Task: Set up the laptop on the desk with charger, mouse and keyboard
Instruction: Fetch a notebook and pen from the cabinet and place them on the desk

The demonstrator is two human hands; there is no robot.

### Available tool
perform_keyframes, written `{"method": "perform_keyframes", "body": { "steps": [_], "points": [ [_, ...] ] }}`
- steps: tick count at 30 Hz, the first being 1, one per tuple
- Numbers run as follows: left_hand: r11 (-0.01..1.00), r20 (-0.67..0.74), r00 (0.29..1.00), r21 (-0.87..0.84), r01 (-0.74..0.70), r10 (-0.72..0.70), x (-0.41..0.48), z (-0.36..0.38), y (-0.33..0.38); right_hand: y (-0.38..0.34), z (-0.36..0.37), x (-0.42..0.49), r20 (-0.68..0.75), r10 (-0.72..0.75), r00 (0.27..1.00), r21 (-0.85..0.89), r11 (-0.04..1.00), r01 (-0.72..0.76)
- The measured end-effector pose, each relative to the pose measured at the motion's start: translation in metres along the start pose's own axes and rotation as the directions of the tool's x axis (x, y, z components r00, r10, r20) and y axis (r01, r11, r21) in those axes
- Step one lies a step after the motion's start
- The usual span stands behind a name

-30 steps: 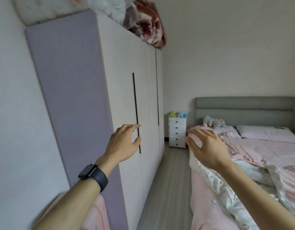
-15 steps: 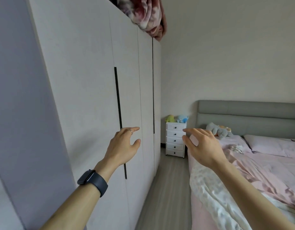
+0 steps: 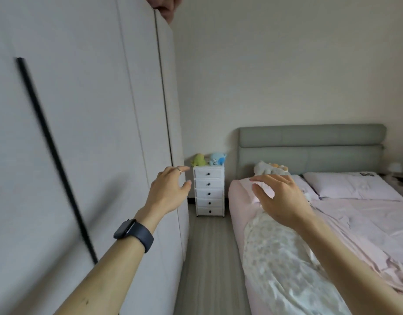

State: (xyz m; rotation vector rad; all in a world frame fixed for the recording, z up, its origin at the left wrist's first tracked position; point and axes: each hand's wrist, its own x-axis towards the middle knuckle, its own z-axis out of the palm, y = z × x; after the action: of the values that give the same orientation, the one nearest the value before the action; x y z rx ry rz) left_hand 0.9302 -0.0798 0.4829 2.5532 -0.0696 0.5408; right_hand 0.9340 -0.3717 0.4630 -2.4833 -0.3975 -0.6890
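No laptop, charger, mouse, keyboard or desk shows in the head view. My left hand point(image 3: 167, 192) is held out in front of me beside the wardrobe, fingers apart and holding nothing, with a ring on one finger and a dark watch on the wrist. My right hand point(image 3: 280, 198) reaches forward over the near corner of the bed, fingers spread and curved, nothing in it.
A tall white wardrobe point(image 3: 82, 133) with a long black handle fills the left. A pink bed point(image 3: 355, 223) with a grey headboard takes up the right. Between them runs a narrow strip of grey floor point(image 3: 207, 258) toward a small white drawer chest point(image 3: 209, 193) topped with soft toys.
The view has moved forward along the wardrobe and turned right, so the drawer chest and bed look nearer. Both hands stay raised and open in front of me.
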Motion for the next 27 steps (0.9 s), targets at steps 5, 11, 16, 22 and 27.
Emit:
{"method": "perform_keyframes", "body": {
  "steps": [5,11,16,22,27],
  "points": [
    [0.998,0.101,0.994,-0.035,-0.046,0.05,0.123,0.058,-0.02,0.057,0.06,0.064,0.003,0.13,0.991,-0.04,0.991,-0.13],
    [0.998,0.111,0.992,-0.001,-0.056,0.056,0.248,0.127,-0.058,0.128,0.132,0.176,0.017,0.138,0.99,-0.025,0.99,-0.138],
    [0.997,0.108,0.991,-0.01,0.082,-0.08,0.354,0.182,-0.102,0.189,0.19,0.311,0.101,0.081,0.992,0.001,0.997,-0.082],
    [0.979,0.121,0.973,-0.033,0.204,-0.198,0.442,0.246,-0.159,0.238,0.273,0.433,0.18,0.018,0.984,0.048,0.998,-0.027],
    [0.966,0.18,0.952,-0.025,0.258,-0.249,0.527,0.312,-0.217,0.272,0.362,0.507,0.256,0.015,0.967,0.037,0.999,-0.025]
  ]
}}
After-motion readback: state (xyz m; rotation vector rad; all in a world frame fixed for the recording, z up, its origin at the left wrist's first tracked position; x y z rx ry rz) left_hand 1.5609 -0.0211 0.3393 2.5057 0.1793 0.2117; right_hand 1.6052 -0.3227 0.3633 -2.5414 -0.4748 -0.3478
